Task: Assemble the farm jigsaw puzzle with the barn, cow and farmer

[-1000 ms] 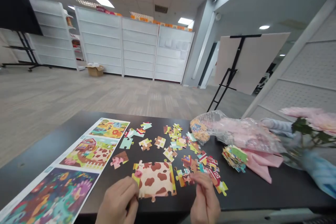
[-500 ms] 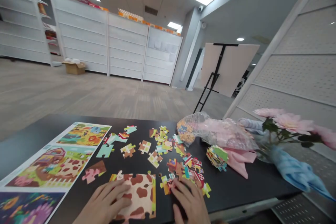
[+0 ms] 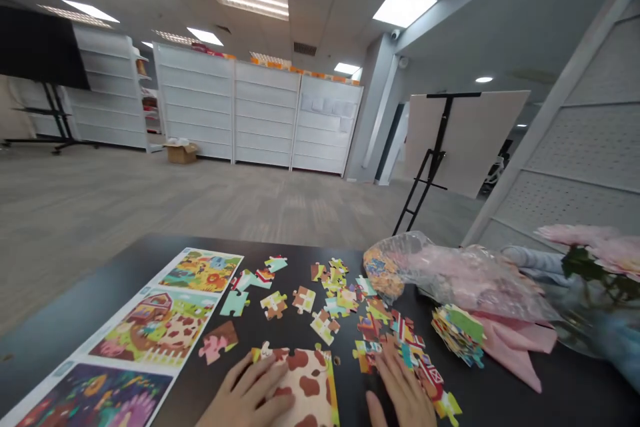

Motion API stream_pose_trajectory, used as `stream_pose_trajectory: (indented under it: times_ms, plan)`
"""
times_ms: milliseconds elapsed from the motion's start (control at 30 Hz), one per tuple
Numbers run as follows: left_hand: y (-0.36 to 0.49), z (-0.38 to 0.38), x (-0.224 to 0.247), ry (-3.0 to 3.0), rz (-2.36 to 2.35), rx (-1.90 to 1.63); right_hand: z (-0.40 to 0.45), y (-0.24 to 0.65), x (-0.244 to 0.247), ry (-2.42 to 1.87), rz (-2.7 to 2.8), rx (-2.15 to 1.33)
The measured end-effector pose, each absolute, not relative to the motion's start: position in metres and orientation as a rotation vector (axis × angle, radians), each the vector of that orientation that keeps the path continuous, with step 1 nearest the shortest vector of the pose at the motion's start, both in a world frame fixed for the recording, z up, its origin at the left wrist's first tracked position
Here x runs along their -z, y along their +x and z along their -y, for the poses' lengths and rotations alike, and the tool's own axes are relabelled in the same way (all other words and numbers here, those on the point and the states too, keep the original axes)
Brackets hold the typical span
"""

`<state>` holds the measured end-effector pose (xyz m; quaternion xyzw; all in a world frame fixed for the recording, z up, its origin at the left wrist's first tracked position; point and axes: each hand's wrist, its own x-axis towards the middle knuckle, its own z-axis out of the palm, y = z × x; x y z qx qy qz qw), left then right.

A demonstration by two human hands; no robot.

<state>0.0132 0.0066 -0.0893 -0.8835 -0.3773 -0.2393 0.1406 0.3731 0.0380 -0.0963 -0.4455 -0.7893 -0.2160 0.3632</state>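
My left hand (image 3: 253,392) lies with fingers stretched over the left side of a joined puzzle section (image 3: 305,387) showing a brown-spotted cow. My right hand (image 3: 404,388) rests on a cluster of farm puzzle pieces (image 3: 434,373), with thumb apart and fingers extended; part of the cluster is hidden under it. Left of the cow section lies a puzzle piece with a pink pig (image 3: 217,341). Beyond it are several loose pieces, among them a pale teal piece (image 3: 235,303) and a brown-and-cream piece (image 3: 303,299).
A sheet of printed pictures (image 3: 173,293) lies along the left of the black table (image 3: 125,273). To the right are a stack of puzzle pieces (image 3: 457,333), a clear plastic bag (image 3: 450,273), pink cloth (image 3: 520,350) and pink flowers (image 3: 600,250). An easel (image 3: 431,160) stands behind the table.
The camera view has swung left and up, so everything appears further right and lower. My right fingers have moved slightly further over the piece cluster. My left hand stays on the cow section.
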Motion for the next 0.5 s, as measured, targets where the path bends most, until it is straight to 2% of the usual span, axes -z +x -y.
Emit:
stream_pose_trajectory:
  times_ms: [133, 300, 500]
  plan:
    - [0.018, -0.009, 0.087, -2.496, 1.049, 0.666, -0.052, 0.352, 0.057, -1.137, 1.995, 0.309]
    - [0.015, -0.014, 0.096, -2.442, 1.032, 0.74, -0.114, 0.307, 0.003, -1.418, 2.156, -0.072]
    - [0.002, -0.018, 0.105, -2.385, 1.146, 0.655, -0.209, 0.264, -0.006, -1.496, 2.321, -0.19]
